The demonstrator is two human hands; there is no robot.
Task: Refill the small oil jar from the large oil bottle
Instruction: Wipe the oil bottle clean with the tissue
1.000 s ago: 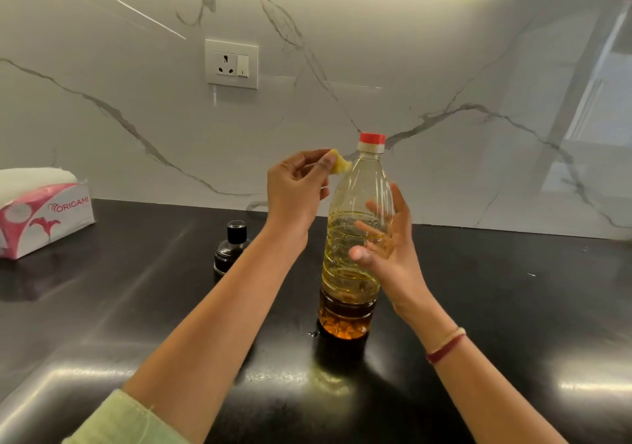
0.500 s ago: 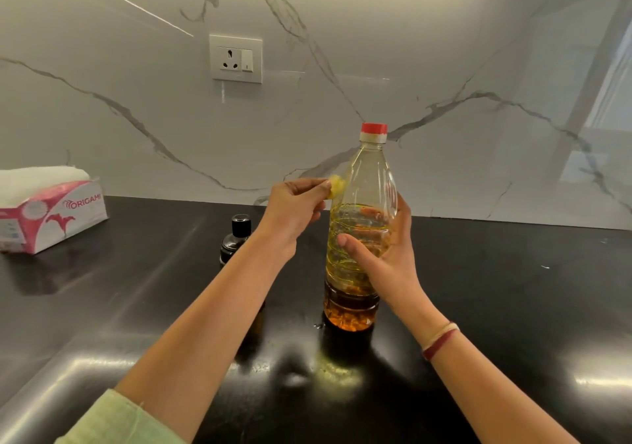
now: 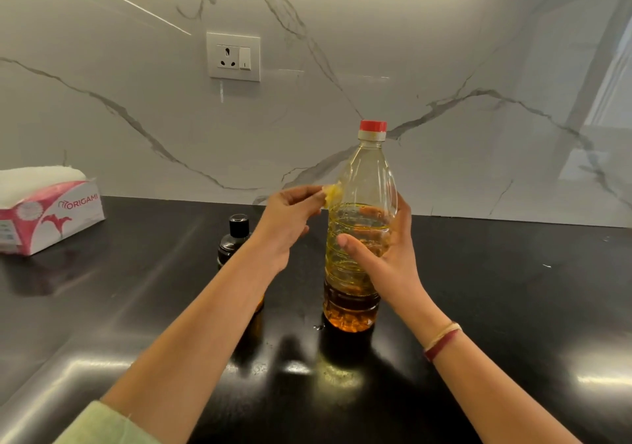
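Oil bottle (image 3: 363,177) upright, right hand (image 3: 388,265) curled around

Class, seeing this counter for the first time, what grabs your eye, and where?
The tall red-capped oil bottle stands on the black counter, gripped by the right hand. The left hand pinches a small yellow wad against its shoulder. A small dark jar sits behind the left wrist, capped.

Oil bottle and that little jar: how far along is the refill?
Done: cannot tell if any pouring happened; the bottle wears its red cap and the jar its black cap. In hand: the right hand holds the bottle upright while the left hand pinches a yellowish wad against its side, seemingly wiping. Left: if nothing's poured, uncap both and pour.
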